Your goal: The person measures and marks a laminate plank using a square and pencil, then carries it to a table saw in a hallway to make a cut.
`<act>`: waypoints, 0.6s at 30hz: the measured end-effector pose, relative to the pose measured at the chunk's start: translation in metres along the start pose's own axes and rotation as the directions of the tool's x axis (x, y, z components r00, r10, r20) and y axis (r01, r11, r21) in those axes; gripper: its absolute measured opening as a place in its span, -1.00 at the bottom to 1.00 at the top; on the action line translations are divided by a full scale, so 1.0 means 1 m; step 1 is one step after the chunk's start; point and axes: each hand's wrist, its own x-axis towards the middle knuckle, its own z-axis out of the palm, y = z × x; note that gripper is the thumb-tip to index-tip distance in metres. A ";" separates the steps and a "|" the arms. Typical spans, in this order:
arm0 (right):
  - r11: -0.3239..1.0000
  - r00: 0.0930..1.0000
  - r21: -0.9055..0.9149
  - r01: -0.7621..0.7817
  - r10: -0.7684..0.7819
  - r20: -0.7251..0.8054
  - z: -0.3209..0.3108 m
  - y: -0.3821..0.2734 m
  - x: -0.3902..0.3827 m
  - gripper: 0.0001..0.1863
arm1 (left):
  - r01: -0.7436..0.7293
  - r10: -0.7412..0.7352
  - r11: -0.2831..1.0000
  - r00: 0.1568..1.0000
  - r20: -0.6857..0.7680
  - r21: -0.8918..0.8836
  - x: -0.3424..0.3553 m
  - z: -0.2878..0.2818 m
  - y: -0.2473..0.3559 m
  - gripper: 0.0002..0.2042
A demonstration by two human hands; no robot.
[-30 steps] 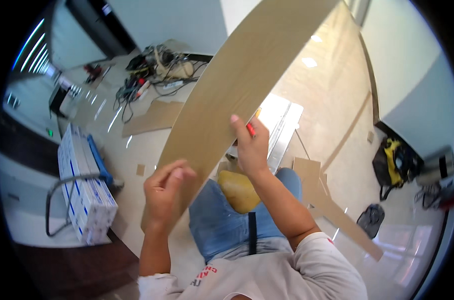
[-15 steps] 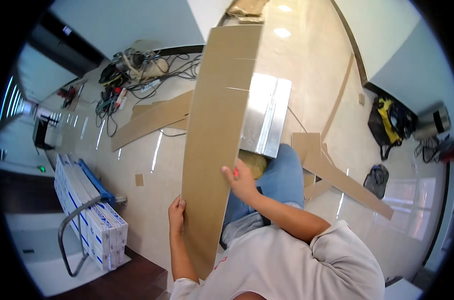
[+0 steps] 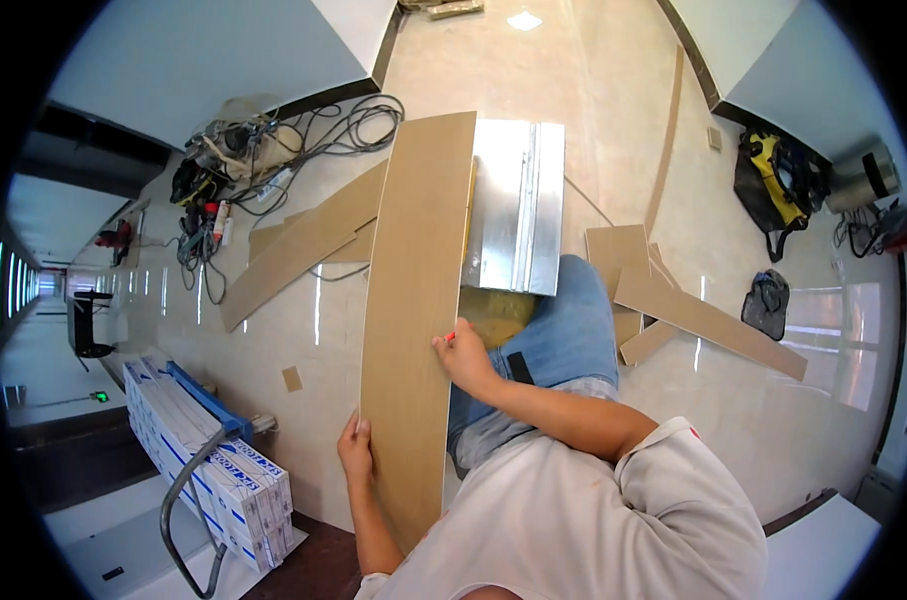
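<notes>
A long brown floor plank [image 3: 418, 260] lies lengthwise in front of me, its near end reaching my chest. My left hand [image 3: 355, 448] grips its left edge, the fingers partly hidden under it. At the right edge, my right hand [image 3: 463, 358] is closed around a thin red marker or pencil [image 3: 450, 337], most of it covered by the fingers. That hand touches the plank's edge. Beside the plank's far half sits a shiny metal box-like piece [image 3: 518, 215], with a yellowish object [image 3: 495, 315] under its near end, next to my bent leg.
Cut plank pieces [image 3: 708, 320] lie on the tiled floor at right, others [image 3: 308, 235] at left. Tangled cables and tools [image 3: 243, 150] are at the far left. Stacked white-and-blue cartons [image 3: 213, 460] stand near left. A black-and-yellow bag [image 3: 773, 190] rests by the right wall.
The plank's far end now appears nearer and lower in view, and two pale lines across it no longer show. My view has shifted. Both hands keep to the plank's edges.
</notes>
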 end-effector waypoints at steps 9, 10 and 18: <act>0.997 0.999 -0.080 -0.014 0.017 0.043 0.006 -0.005 0.023 -0.78 | 0.218 -0.210 0.969 0.975 0.077 -0.117 0.020 0.001 -0.011 -0.55; 0.996 0.999 -0.076 -0.036 0.039 0.031 0.003 -0.006 0.024 -0.76 | 0.215 -0.210 0.971 0.976 0.051 -0.109 0.021 0.002 -0.011 -0.55; 0.993 0.997 -0.099 -0.067 0.064 -0.042 0.004 0.038 0.038 -0.74 | 0.173 -0.173 0.984 0.985 -0.007 -0.051 0.029 0.012 -0.016 -0.54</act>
